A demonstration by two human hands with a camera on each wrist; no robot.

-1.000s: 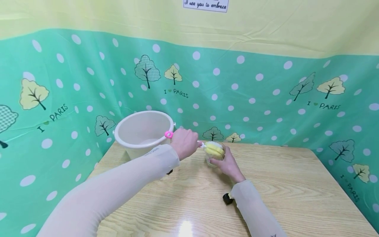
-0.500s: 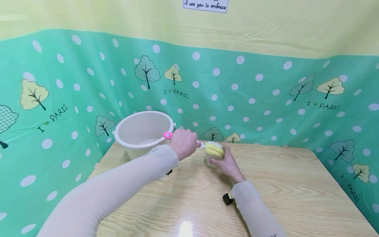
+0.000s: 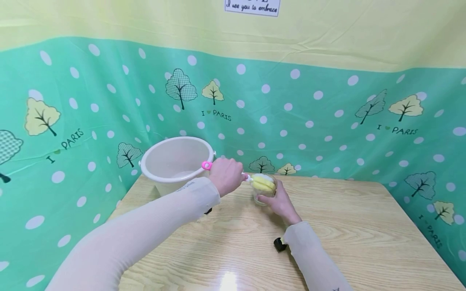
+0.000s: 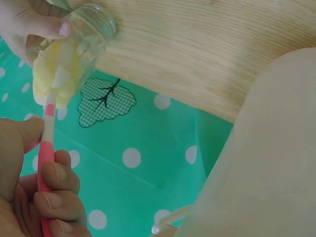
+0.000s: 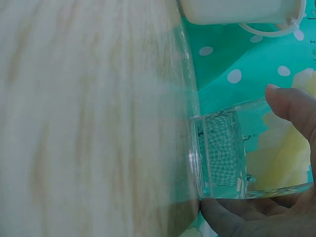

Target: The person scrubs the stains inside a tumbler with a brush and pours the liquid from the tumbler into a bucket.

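My left hand (image 3: 226, 176) grips the pink and white handle of a sponge brush (image 4: 46, 158), fingers curled round it. The brush's yellow sponge head (image 3: 263, 182) sits in the mouth of a clear glass (image 5: 222, 155), partly inside it. My right hand (image 3: 280, 202) holds that glass round its side, thumb on one side and fingers on the other. In the left wrist view the glass's thick base (image 4: 101, 22) points away from the brush handle. The right wrist view shows the base close to the tabletop; whether it touches, I cannot tell.
A large white bucket (image 3: 160, 178) stands at the back left of the wooden table (image 3: 346, 226), beside my left hand. Behind the table hangs a green and yellow curtain (image 3: 309, 101) with dots and trees. Black wrist devices (image 3: 280, 244) show under the sleeves.
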